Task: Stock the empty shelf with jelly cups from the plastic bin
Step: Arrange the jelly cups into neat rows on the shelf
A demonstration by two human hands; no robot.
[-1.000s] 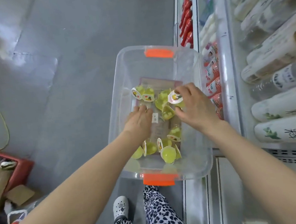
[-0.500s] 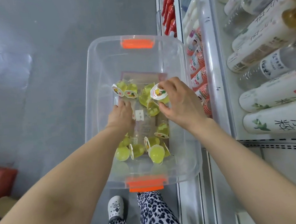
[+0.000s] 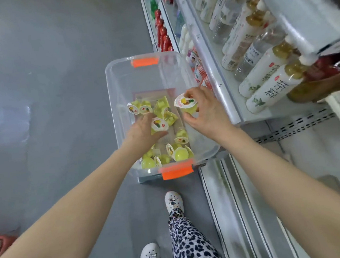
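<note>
Our right hand [image 3: 207, 114] pinches a jelly cup [image 3: 187, 107] between thumb and curled fingers, above the right side of the clear plastic bin [image 3: 118, 105]. The cup is tilted: its printed lid faces up and to the left, and its yellow body points down toward the palm. Our left hand [image 3: 142, 131] curls round a second jelly cup [image 3: 158, 125], lid facing up, low inside the bin among the loose cups [image 3: 180, 154] that lie every way on its bottom. The bin, with orange handles [image 3: 145, 61] at both ends, stands on the grey floor [image 3: 46, 99], just beside a white shelf [image 3: 213, 71] of bottles [image 3: 269, 89].
</note>
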